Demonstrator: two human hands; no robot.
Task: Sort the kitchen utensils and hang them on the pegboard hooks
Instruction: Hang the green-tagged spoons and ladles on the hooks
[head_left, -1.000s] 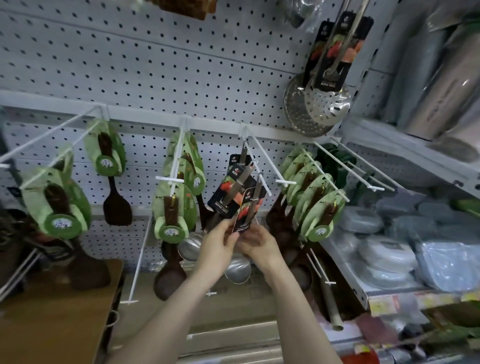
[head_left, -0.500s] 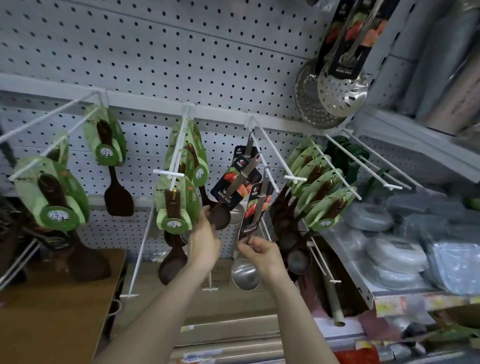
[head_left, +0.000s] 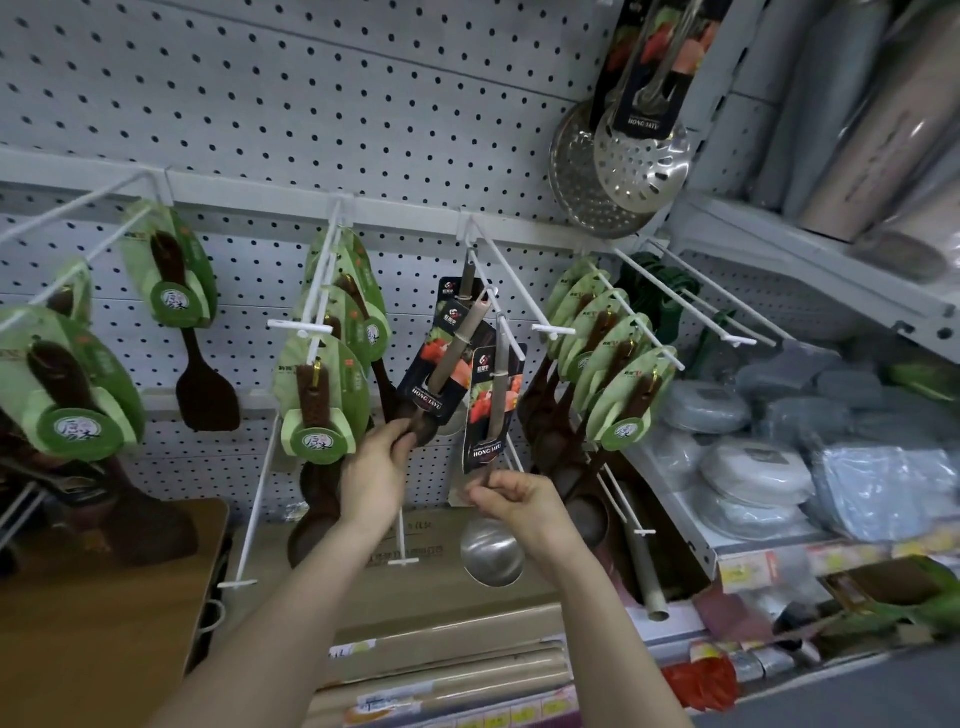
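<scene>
L grip (head_left: 382, 470) curled round dark spoon head (head_left: 415, 422); R grip (head_left: 519, 501) pinches steel ladle (head_left: 491, 558) handle, below pegboard hook (head_left: 494, 266).

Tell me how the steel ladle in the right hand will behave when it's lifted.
Probably stiff: the steel ladle shows a straight metal handle. Likely bottom-heavy, its bowl hanging low, so it may swing. The right hand pinches polished metal, possibly slippery.

A shop: carded utensils (head_left: 322, 395) on pegboard (head_left: 291, 98) hooks, price-tagged shelves (head_left: 748, 566).
</scene>
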